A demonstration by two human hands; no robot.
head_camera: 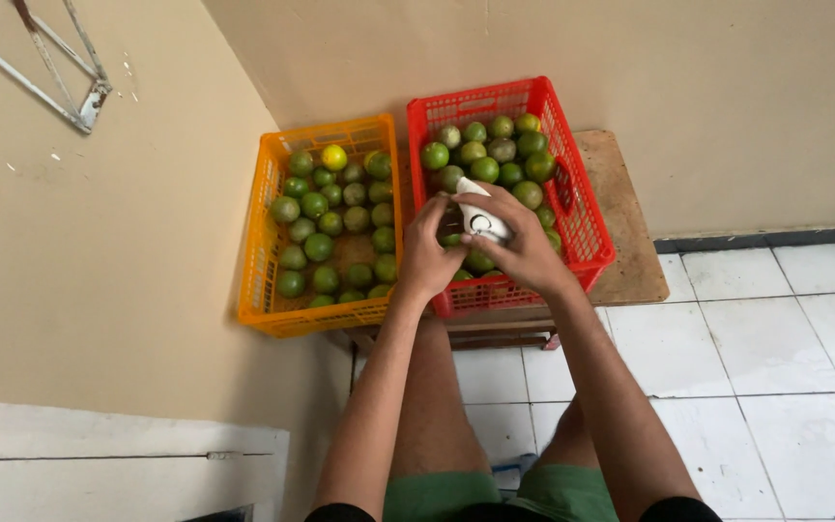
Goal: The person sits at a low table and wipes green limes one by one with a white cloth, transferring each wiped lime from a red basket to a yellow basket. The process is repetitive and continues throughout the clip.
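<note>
You have two crates in front of you: an orange crate [263,261] holding roughly two dozen green limes [318,247] plus one yellow one [334,157], and a red crate [587,227] with about fifteen limes showing. Over the red crate you hold one small white device [480,220], rounded, with a dark ring on its face. Your right hand [524,246] curls closed around it; your left hand [429,253] grips it from the other side, fingers bent.
</note>
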